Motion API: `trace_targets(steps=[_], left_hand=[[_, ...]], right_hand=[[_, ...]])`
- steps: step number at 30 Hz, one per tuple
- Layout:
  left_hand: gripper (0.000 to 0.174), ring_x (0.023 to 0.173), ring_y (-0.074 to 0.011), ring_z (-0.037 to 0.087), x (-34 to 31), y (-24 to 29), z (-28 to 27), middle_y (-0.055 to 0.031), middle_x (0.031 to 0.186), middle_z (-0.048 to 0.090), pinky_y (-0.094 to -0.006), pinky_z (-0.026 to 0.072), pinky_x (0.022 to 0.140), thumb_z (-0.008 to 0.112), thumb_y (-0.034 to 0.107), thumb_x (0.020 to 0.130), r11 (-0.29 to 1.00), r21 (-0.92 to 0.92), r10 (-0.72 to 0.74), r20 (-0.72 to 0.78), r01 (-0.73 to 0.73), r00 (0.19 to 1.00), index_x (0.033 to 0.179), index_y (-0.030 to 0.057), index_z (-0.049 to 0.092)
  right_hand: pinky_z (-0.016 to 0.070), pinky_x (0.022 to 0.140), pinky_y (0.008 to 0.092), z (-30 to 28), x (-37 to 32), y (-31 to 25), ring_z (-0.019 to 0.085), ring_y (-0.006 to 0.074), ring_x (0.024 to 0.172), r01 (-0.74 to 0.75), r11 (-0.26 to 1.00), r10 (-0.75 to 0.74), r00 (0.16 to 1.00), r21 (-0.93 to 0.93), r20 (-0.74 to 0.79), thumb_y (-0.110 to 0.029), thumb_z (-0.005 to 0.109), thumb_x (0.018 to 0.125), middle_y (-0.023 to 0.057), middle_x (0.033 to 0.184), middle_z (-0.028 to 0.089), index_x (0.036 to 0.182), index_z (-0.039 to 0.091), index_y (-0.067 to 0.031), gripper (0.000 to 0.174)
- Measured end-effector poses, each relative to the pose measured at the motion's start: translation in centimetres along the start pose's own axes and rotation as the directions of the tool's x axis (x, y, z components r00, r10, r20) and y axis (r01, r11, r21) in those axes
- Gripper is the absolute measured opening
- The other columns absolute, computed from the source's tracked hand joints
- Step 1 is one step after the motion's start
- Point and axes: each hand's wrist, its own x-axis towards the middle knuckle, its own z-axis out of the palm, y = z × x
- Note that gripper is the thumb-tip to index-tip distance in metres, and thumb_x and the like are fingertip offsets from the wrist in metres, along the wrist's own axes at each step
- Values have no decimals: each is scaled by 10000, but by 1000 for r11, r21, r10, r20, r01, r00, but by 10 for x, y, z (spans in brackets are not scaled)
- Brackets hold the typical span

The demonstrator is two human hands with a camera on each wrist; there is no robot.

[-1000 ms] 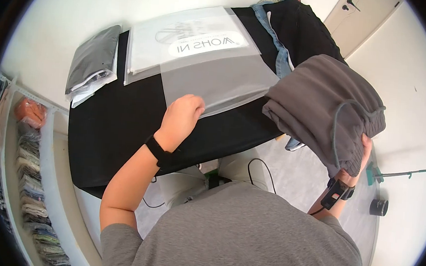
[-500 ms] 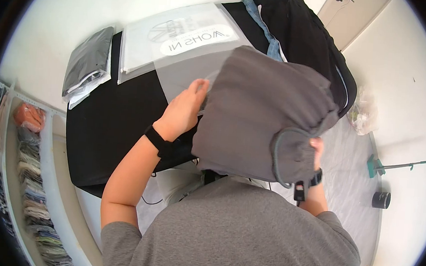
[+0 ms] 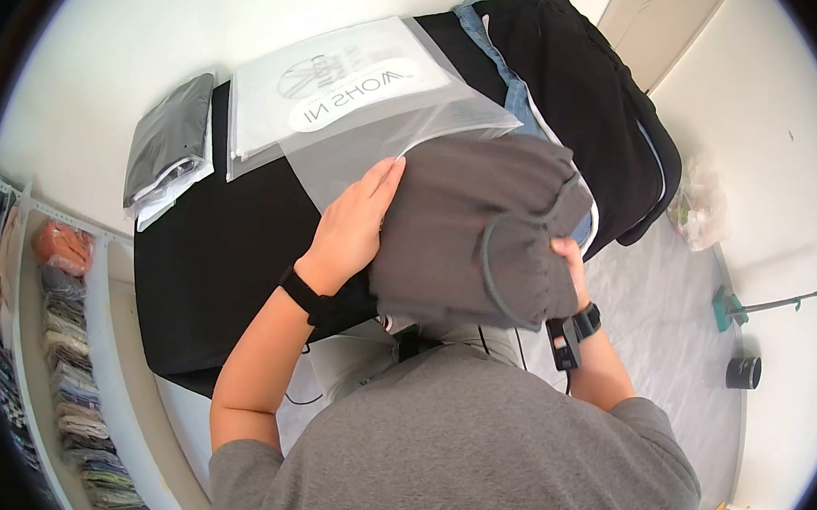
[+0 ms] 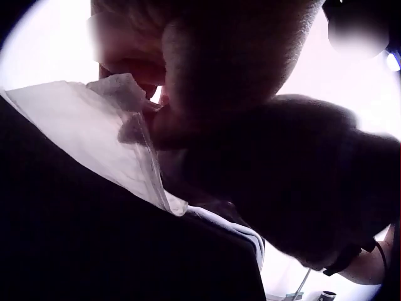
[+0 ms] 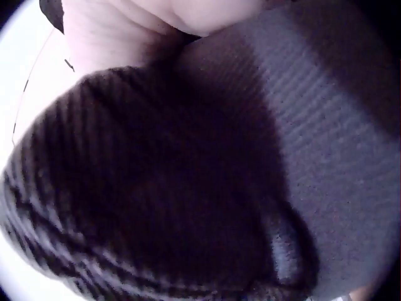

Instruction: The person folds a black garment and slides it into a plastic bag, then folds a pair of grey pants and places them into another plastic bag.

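Observation:
The folded grey garment (image 3: 472,226), with a drawstring at its elastic waistband, is held up over the table's front edge by my right hand (image 3: 570,271), thumb on top; its ribbed waistband (image 5: 125,182) fills much of the right wrist view. My left hand (image 3: 349,227) is at the garment's left side. In the left wrist view, the fingers of that hand (image 4: 207,69) pinch the edge of a translucent frosted bag (image 4: 88,125). The same bag (image 3: 330,159) is raised behind the garment, on top of other printed bags (image 3: 254,154). Whether the garment's far edge is inside the bag is hidden.
On the black table (image 3: 218,270), a packed dark garment (image 3: 170,139) lies at the left. Black clothes (image 3: 572,86) and blue denim (image 3: 498,53) are piled at the right. A shelf of folded clothes (image 3: 78,374) stands at the lower left.
My right hand has brought the garment leftward from the right side to beside my left hand. The top bag's near part has lifted and shifted away from the table's front edge.

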Motion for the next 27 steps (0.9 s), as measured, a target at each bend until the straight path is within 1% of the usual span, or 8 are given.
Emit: trace_targets(steps=[2,4,8,15,16,19,22,27], left_hand=[[692,1085,-336,553,1,0,-2,-117,1373,449,-401,492,887,485,-133,726,1000,2,-9,-40,9,999,1390,46,402],[696,1093,-330,550,2,0,-5,-114,1375,448,-401,491,890,487,-134,722,1000,18,2,-46,-1,999,1389,47,404],[693,1116,-324,538,1,0,0,-109,1377,446,-401,487,898,497,-131,715,999,48,0,-27,1,1000,1380,48,416],[666,1061,-340,539,-1,11,3,-140,1334,463,-403,488,889,501,-140,715,990,121,-63,-114,77,992,1359,11,423],[658,1043,-338,539,0,13,4,-145,1329,463,-403,490,883,502,-142,716,989,125,-56,-137,73,989,1354,-6,420],[650,1020,-336,537,3,6,5,-150,1332,457,-401,491,876,502,-145,714,985,150,-64,-161,89,985,1348,-31,414],[659,1010,-334,534,4,5,4,-151,1349,445,-399,492,873,502,-148,707,983,163,-62,-143,85,988,1350,-37,410],[683,1015,-345,526,6,15,9,-160,1379,428,-399,486,883,498,-149,703,989,138,-42,-74,52,996,1368,-33,393]], right_hand=[[478,966,420,1,11,-1,603,309,1086,-5,999,4,1000,33,20,-282,564,837,176,1236,596,1279,489,21,542],[468,984,426,7,24,9,594,309,1105,192,977,-187,980,93,-64,-288,561,851,178,1255,583,1297,478,10,543],[429,1032,447,22,36,22,573,313,1140,173,980,-160,979,100,-128,-254,534,886,175,1286,562,1313,463,7,505],[362,1092,452,48,55,28,514,313,1219,186,915,-244,962,358,123,-259,487,930,156,1346,523,1326,454,4,477],[362,1092,452,48,54,30,514,313,1219,182,916,-239,963,358,122,-259,487,930,156,1346,523,1326,454,4,477],[393,1070,448,52,56,43,530,311,1198,250,968,-242,939,1,-244,-214,500,927,161,1355,508,1330,430,20,471],[411,1054,448,52,51,43,534,312,1193,214,964,-257,907,-159,-334,-194,508,922,173,1358,500,1347,407,21,487],[396,1065,438,60,58,50,504,300,1230,120,986,-103,984,116,-143,-212,515,924,147,1364,500,1359,402,10,501]])
